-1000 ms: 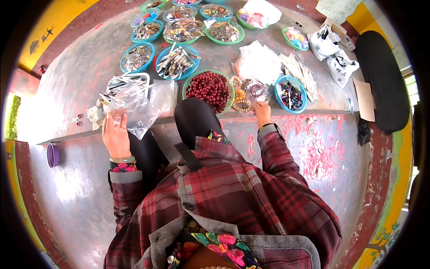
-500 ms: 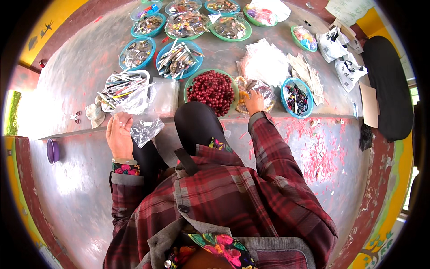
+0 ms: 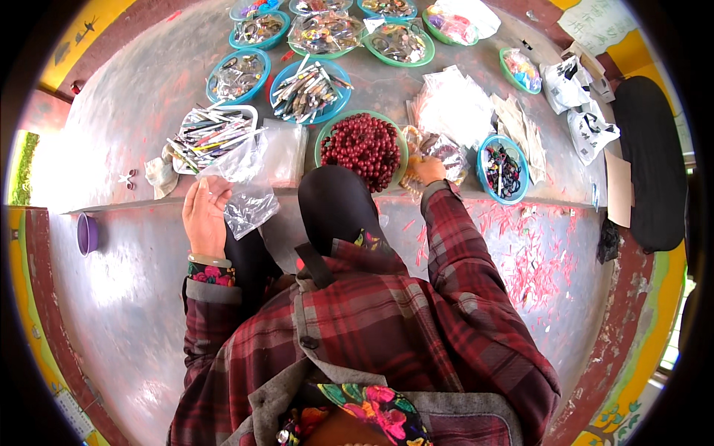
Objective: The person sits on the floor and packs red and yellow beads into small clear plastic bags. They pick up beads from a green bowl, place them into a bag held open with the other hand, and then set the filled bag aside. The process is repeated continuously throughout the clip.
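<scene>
Nearest us, just short of the green bowl point(image 3: 404, 154) of dark red beads point(image 3: 361, 151), is a black-clad knee point(image 3: 332, 204). Left of the bowl, on its near side, our left hand point(image 3: 205, 217) pinches the edge of a clear bag point(image 3: 254, 211) between thumb and fingers; we see nothing inside it. A second ago its film covered much of the white tray point(image 3: 253, 116), left of the bowl; now most of the thin sticks point(image 3: 212, 140) there show, so we judge the bag is being drawn clear of them.

Just right of the bowl, our right hand point(image 3: 428, 171) lies over bead strings point(image 3: 410, 180) and a clear packet point(image 3: 452, 154). A second ago it was at their near edge; the work on that side seems to have shifted onto the strings themselves. Its fingertips are hidden, so we cannot tell whether they grip anything.

Farther right of the bowl stands a blue bowl point(image 3: 526, 177); beyond the bowl, to its left, is a blue basin point(image 3: 349, 91) of more sticks.
</scene>
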Demonstrator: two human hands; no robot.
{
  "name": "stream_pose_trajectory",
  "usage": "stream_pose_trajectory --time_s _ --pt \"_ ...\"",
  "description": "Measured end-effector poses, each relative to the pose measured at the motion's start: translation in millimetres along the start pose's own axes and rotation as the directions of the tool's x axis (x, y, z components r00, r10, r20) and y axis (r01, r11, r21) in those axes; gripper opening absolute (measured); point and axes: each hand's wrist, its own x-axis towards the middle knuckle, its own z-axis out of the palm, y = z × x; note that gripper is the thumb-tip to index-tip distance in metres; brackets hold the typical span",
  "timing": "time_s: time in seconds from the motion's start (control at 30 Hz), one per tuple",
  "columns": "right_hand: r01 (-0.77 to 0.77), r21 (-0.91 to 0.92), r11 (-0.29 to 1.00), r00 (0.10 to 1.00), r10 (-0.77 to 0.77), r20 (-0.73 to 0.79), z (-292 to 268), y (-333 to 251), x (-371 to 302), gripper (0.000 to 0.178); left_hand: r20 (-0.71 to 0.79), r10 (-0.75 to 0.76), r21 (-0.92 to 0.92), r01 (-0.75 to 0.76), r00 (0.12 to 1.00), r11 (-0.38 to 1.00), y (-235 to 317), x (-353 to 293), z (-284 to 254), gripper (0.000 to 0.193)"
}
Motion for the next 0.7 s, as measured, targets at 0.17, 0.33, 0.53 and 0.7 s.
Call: stream_pose_trajectory --time_s 0.17,0.33,0.53,0.7 --pt "-0.167 0.725 0.668 0.976 0.007 0.218 14 56 17 0.04 0.029 -0.019 -0.008 0.02 0.999 1.0 -1 4 4 0.018" --pt "-0.463 0.879 -0.117 0.878 -0.198 0.436 3 66 -11 0.04 -0.015 -0.012 -0.021 0.011 1.0 1.0 2 0 1 0.019" --pt "-0.304 0.888 -0.346 0.952 -0.066 0.3 -46 35 -39 0.029 -0.006 -0.004 -0.04 0.004 1.0 0.999 5 -2 3 0.019" --pt "0.061 0.992 -0.115 0.996 -0.056 -0.068 -63 -16 -31 0.023 0.006 -0.01 -0.066 0.011 1.0 0.998 4 0 6 0.019"
